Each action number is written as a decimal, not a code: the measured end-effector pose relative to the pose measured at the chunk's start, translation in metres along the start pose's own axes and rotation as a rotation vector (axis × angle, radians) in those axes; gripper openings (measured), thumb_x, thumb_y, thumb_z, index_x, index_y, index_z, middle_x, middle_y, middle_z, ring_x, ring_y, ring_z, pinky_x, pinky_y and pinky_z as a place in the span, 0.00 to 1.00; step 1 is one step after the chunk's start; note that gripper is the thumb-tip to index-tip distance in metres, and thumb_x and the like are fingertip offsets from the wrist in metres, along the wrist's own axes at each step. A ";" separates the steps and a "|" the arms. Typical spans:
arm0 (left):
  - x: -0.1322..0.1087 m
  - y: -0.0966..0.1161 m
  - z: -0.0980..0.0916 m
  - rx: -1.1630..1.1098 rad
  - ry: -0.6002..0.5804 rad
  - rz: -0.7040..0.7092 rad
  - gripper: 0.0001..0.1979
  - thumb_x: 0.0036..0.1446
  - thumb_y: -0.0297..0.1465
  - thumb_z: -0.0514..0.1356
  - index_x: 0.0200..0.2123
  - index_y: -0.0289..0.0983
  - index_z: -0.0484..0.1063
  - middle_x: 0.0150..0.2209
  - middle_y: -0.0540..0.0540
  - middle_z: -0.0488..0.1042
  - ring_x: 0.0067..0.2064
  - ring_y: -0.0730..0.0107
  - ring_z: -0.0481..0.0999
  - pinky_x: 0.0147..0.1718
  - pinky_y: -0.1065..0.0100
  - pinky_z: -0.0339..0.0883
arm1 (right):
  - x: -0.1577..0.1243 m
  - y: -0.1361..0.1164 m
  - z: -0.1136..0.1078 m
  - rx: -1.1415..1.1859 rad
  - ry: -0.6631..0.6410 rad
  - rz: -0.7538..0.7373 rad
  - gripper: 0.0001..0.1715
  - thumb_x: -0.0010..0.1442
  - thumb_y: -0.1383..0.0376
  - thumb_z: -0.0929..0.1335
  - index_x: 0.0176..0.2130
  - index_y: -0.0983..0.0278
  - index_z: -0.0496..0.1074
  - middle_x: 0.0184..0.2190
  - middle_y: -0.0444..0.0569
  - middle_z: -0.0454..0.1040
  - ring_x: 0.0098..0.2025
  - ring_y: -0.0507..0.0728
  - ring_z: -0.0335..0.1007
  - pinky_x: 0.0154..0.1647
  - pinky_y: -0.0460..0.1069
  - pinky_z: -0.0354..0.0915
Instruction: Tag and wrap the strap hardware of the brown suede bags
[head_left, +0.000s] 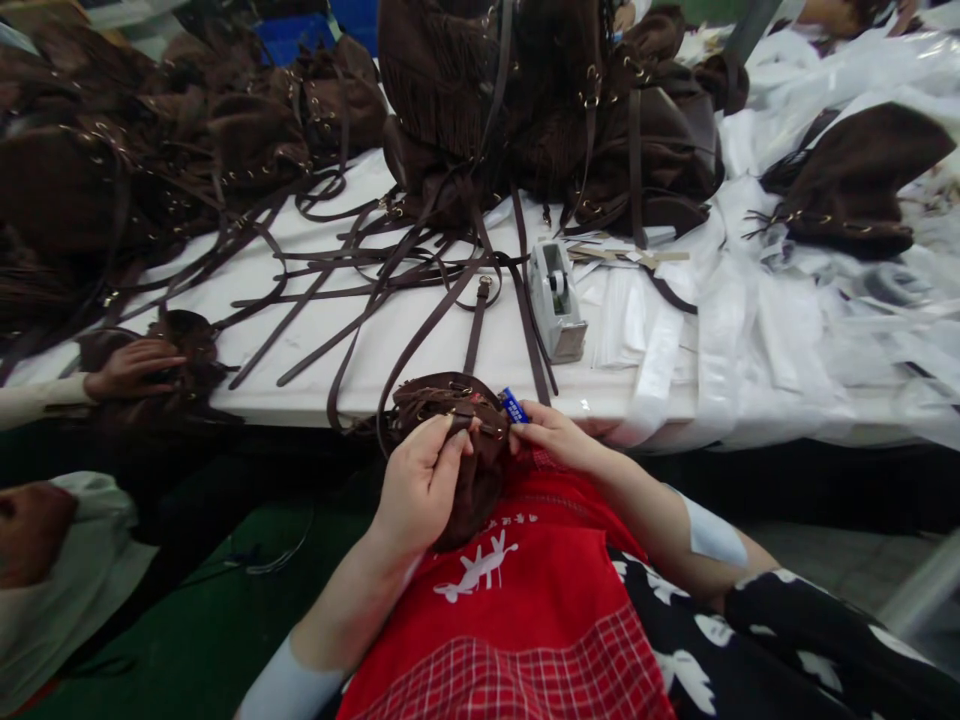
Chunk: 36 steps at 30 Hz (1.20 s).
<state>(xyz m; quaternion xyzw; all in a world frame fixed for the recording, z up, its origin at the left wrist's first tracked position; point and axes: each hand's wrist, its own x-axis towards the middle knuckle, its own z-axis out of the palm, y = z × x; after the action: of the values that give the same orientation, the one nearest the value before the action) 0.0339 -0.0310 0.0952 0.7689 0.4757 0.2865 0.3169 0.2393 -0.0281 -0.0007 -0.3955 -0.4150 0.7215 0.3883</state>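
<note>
Fingers pressed together, the left hand (412, 490) pinches the upper part of a brown bag (478, 488) at the near edge of the table (307, 402), and the right hand (553, 435) pinches a small blue object (514, 406) beside it. Beyond lie loose straps (477, 325) and a tape dispenser (564, 310), with more bags (450, 80) heaped toward the far edge and a co-worker's hand (139, 366) on the left

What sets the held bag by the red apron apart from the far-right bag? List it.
The held bag is being handled; the far-right bag lies untouched.
The held bag is at the table's near edge; the far-right bag sits farther back, amid pale plastic.
Both are dark brown with gold-coloured fittings.
</note>
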 end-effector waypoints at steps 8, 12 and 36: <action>0.038 -0.015 0.022 0.449 -0.117 0.234 0.10 0.66 0.28 0.50 0.37 0.35 0.71 0.36 0.43 0.76 0.39 0.62 0.75 0.40 0.64 0.69 | 0.024 0.024 0.011 0.300 0.223 0.083 0.16 0.47 0.61 0.69 0.37 0.64 0.68 0.19 0.42 0.72 0.20 0.51 0.67 0.21 0.44 0.58; 0.039 -0.026 0.032 0.506 -0.214 0.243 0.09 0.66 0.28 0.51 0.38 0.36 0.71 0.36 0.44 0.76 0.39 0.63 0.76 0.40 0.65 0.68 | 0.012 0.015 -0.009 0.172 0.320 -0.014 0.16 0.49 0.61 0.67 0.39 0.63 0.68 0.15 0.37 0.66 0.17 0.50 0.60 0.19 0.45 0.54; 0.017 -0.019 0.045 0.773 -0.292 0.333 0.10 0.65 0.24 0.51 0.40 0.36 0.72 0.33 0.44 0.75 0.34 0.63 0.75 0.32 0.66 0.66 | -0.015 -0.028 -0.012 -0.923 0.414 -0.102 0.34 0.66 0.46 0.59 0.19 0.65 0.68 0.17 0.43 0.61 0.23 0.50 0.52 0.27 0.48 0.44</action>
<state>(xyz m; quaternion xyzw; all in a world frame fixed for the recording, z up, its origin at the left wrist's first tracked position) 0.0634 -0.0186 0.0550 0.9295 0.3677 0.0230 0.0195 0.2622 -0.0281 0.0242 -0.6398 -0.6238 0.3495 0.2818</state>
